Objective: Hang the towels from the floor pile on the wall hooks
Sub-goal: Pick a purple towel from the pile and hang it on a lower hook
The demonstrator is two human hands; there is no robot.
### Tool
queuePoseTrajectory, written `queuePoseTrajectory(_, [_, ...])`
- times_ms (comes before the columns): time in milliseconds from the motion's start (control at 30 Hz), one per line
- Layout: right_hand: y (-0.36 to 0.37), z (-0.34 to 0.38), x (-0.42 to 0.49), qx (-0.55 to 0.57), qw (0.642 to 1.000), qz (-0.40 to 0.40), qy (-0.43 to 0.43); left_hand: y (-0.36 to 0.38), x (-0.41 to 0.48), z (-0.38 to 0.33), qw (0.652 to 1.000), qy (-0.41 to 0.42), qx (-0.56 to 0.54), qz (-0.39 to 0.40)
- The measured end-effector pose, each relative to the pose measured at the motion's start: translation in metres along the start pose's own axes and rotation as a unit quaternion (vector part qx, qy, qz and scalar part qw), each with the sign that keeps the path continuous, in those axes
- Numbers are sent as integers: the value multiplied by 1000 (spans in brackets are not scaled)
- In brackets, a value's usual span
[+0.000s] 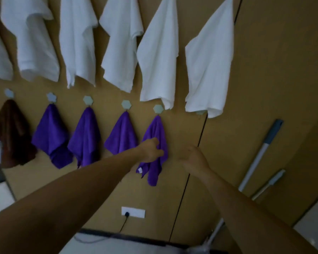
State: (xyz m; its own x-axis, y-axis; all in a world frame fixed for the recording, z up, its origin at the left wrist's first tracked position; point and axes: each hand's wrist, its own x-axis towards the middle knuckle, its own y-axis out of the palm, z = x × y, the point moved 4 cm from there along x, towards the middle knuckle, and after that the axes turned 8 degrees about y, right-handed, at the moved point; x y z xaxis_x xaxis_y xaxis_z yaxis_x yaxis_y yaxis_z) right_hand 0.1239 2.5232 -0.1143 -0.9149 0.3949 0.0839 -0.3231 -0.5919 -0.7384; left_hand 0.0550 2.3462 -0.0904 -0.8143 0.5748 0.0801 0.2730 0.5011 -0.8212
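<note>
Item: purple towel (154,171), hanging on a hexagonal wall hook (158,108). Our left hand (151,150) grips its middle, fingers curled. Our right hand (194,157) is just beside it, loosely curled, holding nothing.

Viewpoint: head camera, worn by the person, the only view.
Facing: forward and a touch downward, straight at the tan wall (264,88); both forearms come in from the bottom edge.
Nearness: close. The left hand (151,149) and right hand (193,156) are at arm's reach, mid-frame by the purple towel (155,129).
Lens: wide, so the wall seam (200,136) bows.
Coverage: white towels (160,57) cropped at the top, wall socket (133,212) low.
</note>
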Motion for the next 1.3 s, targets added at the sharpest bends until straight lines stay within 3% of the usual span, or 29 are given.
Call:
queuePoseTrajectory(100, [47,22,-29,-66,996,55,-37,1,-50,48,996,-47,74,29])
queuePoseTrajectory(267, [131,74,-68,-110,973,152,-134,-13,-148,132,975,-179,129,-8])
queuePoseTrajectory(500, [256,134,-162,-142,905,284,-283,-6,-331,206,918,-380,109,-30])
queuePoseTrajectory(733, [357,174,-288,-159,819,420,-358,15,-515,239,846,-525,66,-60])
queuePoseTrajectory(1000, [464,232,-452,-214,723,505,-420,46,-723,293,775,-624,-16,-93])
queuePoseTrajectory(1300, [610,227,-637,-283,646,591,-392,104,-921,385,717,-683,-103,-88])
